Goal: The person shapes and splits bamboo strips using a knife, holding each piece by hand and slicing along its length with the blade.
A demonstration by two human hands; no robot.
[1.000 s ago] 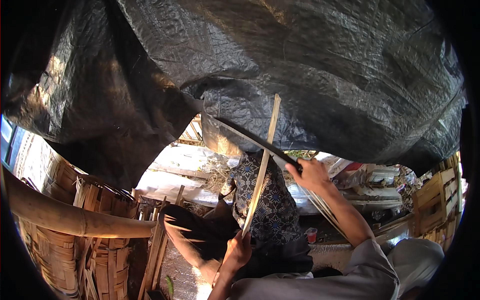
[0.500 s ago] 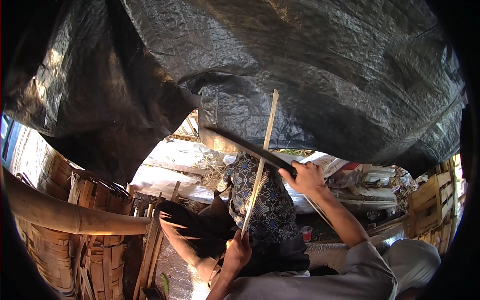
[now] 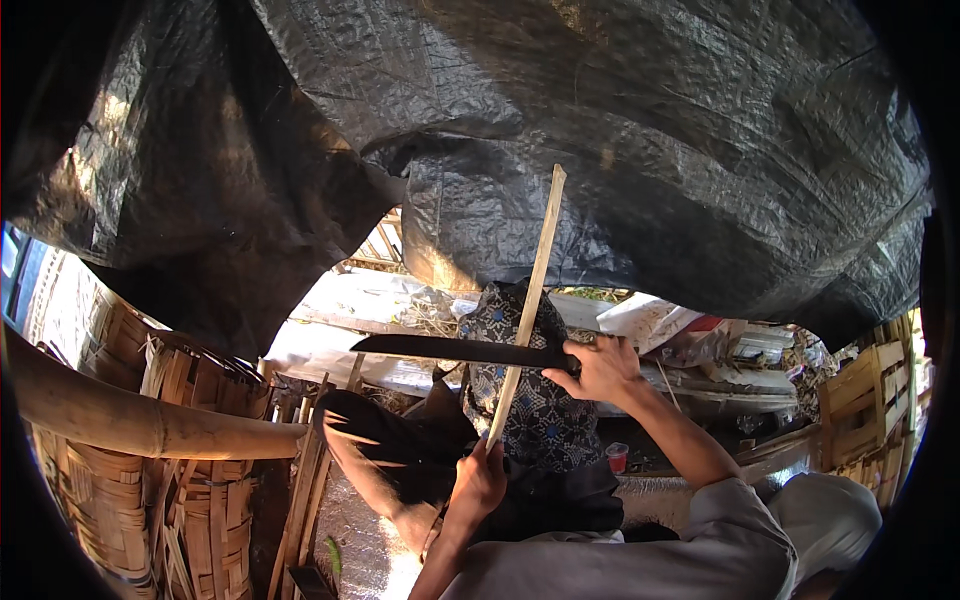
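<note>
My left hand (image 3: 480, 478) is closed around the lower end of a long pale bamboo strip (image 3: 541, 262), which rises away from me and leans a little right. In my right hand (image 3: 600, 368) is the handle of a machete (image 3: 440, 347) with a long dark blade. The blade lies nearly level, its tip pointing left, and crosses the strip above my left hand. Whether the edge touches the strip I cannot tell. Dark patterned cloth (image 3: 560, 430) with blue and white motifs lies beneath the strip and blade, over my leg area.
A large black tarpaulin (image 3: 700, 130) hangs across the upper view. At left, a thick bamboo pole (image 3: 170, 430) reaches toward my knee above woven bamboo baskets (image 3: 100, 510). A small cup with red contents (image 3: 616, 457) stands right of the cloth; a slatted wooden crate (image 3: 862, 390) is farther right.
The machete has swung from a steep slant to nearly level, its tip moving down and left. My right hand has dropped slightly. The strip stays in my left hand, its top slightly higher.
</note>
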